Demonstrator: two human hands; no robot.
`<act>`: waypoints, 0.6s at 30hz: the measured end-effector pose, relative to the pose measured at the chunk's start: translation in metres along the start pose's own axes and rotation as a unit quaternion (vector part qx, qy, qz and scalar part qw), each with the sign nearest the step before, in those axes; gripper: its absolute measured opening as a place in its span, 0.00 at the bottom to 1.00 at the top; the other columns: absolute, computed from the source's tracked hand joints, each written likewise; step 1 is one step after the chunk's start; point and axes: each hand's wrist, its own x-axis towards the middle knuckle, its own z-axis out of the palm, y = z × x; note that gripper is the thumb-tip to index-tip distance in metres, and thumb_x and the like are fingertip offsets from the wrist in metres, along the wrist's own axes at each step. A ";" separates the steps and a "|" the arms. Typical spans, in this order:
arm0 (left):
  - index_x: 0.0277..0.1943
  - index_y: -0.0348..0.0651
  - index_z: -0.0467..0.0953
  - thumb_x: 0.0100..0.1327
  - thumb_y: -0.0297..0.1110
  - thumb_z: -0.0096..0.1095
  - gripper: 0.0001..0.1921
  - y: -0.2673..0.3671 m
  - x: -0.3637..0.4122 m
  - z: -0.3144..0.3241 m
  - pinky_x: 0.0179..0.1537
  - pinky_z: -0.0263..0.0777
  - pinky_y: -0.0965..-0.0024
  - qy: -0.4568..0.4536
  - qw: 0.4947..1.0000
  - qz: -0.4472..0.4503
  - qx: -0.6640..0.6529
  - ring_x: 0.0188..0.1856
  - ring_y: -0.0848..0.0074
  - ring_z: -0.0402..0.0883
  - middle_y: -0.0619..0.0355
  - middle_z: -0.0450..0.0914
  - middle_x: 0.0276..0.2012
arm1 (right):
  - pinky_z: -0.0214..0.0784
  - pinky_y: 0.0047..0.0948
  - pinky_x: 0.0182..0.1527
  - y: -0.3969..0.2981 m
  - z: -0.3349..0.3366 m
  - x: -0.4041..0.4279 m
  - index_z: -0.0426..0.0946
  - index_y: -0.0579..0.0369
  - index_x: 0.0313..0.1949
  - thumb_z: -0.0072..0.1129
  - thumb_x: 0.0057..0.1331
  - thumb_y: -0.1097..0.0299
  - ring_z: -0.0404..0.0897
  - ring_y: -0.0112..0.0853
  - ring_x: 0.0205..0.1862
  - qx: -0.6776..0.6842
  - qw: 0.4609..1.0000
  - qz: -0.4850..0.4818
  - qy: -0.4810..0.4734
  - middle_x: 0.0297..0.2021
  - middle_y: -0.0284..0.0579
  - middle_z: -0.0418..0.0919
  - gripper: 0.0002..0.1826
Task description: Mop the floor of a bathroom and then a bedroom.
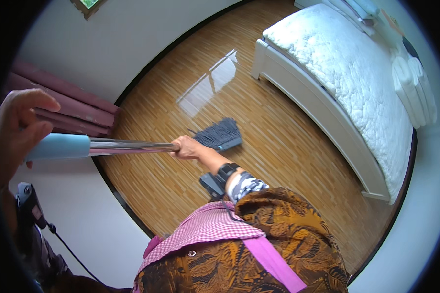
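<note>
A mop with a grey shaggy head (pixel 220 134) rests on the wood floor (pixel 161 175) in front of me. Its shiny metal pole (pixel 132 146) runs leftward to a light blue handle grip (pixel 68 145). My right hand (pixel 187 147) is closed around the pole's lower visible part, near the mop head. At the far left, my left hand (pixel 31 124) is by the blue grip, thumb and forefinger curled with a gap between them; the palm side and the other fingers are partly hidden. Both forearms wear black devices with cables.
A white bed frame (pixel 315 124) with a white quilted cover (pixel 344 80) stands to the right, folded white bedding (pixel 412 91) at its side. Pink curtains (pixel 73 104) hang at the left wall. Dark skirting (pixel 132 84) edges the floor, where window light reflects.
</note>
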 end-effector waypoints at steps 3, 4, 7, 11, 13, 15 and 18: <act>0.43 0.39 0.68 0.52 0.26 0.56 0.14 0.012 0.023 0.012 0.15 0.67 0.80 0.005 0.994 0.086 -0.060 0.20 0.80 0.74 0.55 0.73 0.25 | 0.65 0.35 0.29 -0.004 -0.033 -0.058 0.73 0.57 0.25 0.55 0.47 0.62 0.74 0.42 0.24 -0.004 0.998 0.060 -0.037 0.20 0.51 0.74 0.11; 0.44 0.39 0.67 0.51 0.25 0.55 0.15 0.016 0.032 0.019 0.15 0.68 0.80 0.008 0.981 0.177 -0.073 0.22 0.79 0.75 0.53 0.74 0.30 | 0.64 0.36 0.28 -0.002 -0.040 -0.089 0.72 0.59 0.24 0.55 0.47 0.62 0.73 0.41 0.22 -0.001 0.997 0.068 -0.020 0.19 0.52 0.73 0.12; 0.40 0.36 0.71 0.51 0.27 0.54 0.11 0.098 0.041 0.019 0.16 0.68 0.78 -0.100 0.993 0.053 -0.035 0.17 0.83 0.72 0.56 0.74 0.20 | 0.63 0.36 0.24 0.007 -0.060 -0.154 0.70 0.61 0.21 0.56 0.46 0.61 0.71 0.40 0.19 -0.022 0.996 0.092 -0.005 0.17 0.55 0.71 0.14; 0.37 0.35 0.74 0.52 0.30 0.54 0.10 0.171 0.066 0.056 0.15 0.69 0.79 -0.185 0.973 0.133 -0.024 0.15 0.81 0.73 0.56 0.75 0.18 | 0.61 0.33 0.23 0.033 -0.083 -0.257 0.69 0.62 0.20 0.58 0.46 0.65 0.66 0.37 0.18 0.002 0.976 0.207 0.070 0.16 0.55 0.68 0.12; 0.37 0.36 0.75 0.52 0.32 0.55 0.11 0.199 0.076 0.082 0.15 0.70 0.79 -0.231 0.957 0.165 -0.055 0.15 0.79 0.74 0.56 0.75 0.18 | 0.61 0.32 0.23 0.040 -0.085 -0.306 0.69 0.62 0.20 0.58 0.47 0.65 0.66 0.34 0.18 -0.003 0.956 0.275 0.100 0.16 0.53 0.68 0.12; 0.38 0.37 0.75 0.52 0.34 0.55 0.12 0.208 0.082 0.119 0.16 0.70 0.79 -0.288 0.942 0.163 -0.064 0.16 0.78 0.75 0.55 0.76 0.20 | 0.64 0.34 0.25 0.067 -0.076 -0.347 0.71 0.61 0.21 0.55 0.46 0.61 0.72 0.38 0.19 -0.012 0.950 0.300 0.087 0.18 0.55 0.72 0.13; 0.41 0.40 0.75 0.52 0.36 0.55 0.14 0.208 0.091 0.198 0.18 0.72 0.75 -0.385 0.903 0.162 -0.100 0.18 0.75 0.77 0.52 0.78 0.23 | 0.66 0.32 0.26 0.108 -0.048 -0.408 0.74 0.57 0.22 0.55 0.45 0.62 0.73 0.36 0.21 -0.010 0.915 0.395 0.077 0.20 0.52 0.75 0.11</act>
